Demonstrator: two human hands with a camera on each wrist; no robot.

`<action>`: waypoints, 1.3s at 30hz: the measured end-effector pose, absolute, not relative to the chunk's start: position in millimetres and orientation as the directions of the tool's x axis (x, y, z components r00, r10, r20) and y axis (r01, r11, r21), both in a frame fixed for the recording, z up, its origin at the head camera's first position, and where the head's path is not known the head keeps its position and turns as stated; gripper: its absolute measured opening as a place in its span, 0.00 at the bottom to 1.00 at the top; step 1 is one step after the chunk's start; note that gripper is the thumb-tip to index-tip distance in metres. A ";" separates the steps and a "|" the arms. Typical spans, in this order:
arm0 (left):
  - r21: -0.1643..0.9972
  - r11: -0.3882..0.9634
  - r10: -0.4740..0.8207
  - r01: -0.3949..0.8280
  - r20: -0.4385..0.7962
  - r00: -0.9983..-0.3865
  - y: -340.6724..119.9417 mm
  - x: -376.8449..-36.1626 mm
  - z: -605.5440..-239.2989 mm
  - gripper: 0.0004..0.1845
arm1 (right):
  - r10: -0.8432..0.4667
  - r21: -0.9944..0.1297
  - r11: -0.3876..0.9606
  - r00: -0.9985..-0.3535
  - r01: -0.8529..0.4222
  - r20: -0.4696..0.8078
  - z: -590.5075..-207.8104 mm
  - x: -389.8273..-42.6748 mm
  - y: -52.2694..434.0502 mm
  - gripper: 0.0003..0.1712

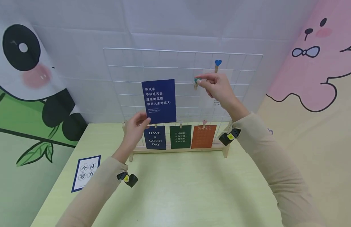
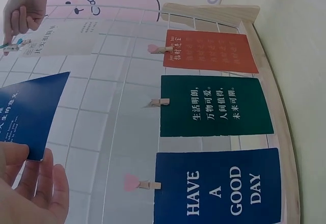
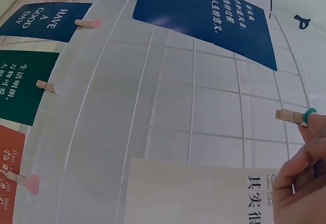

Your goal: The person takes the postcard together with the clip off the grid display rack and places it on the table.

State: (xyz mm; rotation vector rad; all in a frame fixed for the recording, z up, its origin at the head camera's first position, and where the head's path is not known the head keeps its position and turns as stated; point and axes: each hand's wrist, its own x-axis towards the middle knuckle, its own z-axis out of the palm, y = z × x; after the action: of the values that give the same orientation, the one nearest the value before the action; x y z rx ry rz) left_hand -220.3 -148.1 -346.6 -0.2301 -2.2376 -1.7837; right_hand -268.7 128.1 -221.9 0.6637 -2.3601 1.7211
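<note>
My left hand (image 1: 134,127) pinches a dark blue card (image 1: 159,104) with white Chinese writing by its lower left corner, holding it upright before the white wire grid (image 1: 181,91). Between thumb and finger of my right hand (image 1: 216,86) is a small wooden clothespin (image 3: 291,116) with a green top. That hand is level with the card's upper part and to its right. Behind it, a white card (image 3: 188,193) hangs on the grid from a clothespin with a blue heart (image 1: 218,62), partly hidden by the hand in the head view.
Along the grid's lower part hang a blue "HAVE A GOOD DAY" card (image 1: 155,138), a green card (image 1: 180,137) and an orange card (image 1: 204,137), each clipped. The grid stands in a wooden base (image 1: 178,150). A blue-bordered white card (image 1: 86,171) lies on the table at left, partly behind the left sleeve.
</note>
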 end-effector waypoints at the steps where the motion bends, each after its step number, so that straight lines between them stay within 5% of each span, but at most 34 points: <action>1: 0.928 0.229 -0.042 0.294 0.311 -0.949 -150.0 -219.9 -347.8 0.12 | -0.267 -0.872 0.242 -0.893 -0.426 0.363 -223.5 -268.5 128.9 0.15; 39: 0.957 0.226 -0.068 0.183 0.202 -0.977 -183.7 -188.6 -379.6 0.14 | -0.275 -0.912 0.289 -0.938 -0.291 0.212 -288.1 -255.2 169.0 0.19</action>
State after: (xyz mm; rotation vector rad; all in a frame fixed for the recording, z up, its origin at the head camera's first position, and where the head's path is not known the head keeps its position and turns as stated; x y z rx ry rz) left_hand -188.6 -183.7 -379.6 -0.1093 -2.2942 -1.8349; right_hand -255.2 169.0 -288.1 0.5511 -2.5103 1.7814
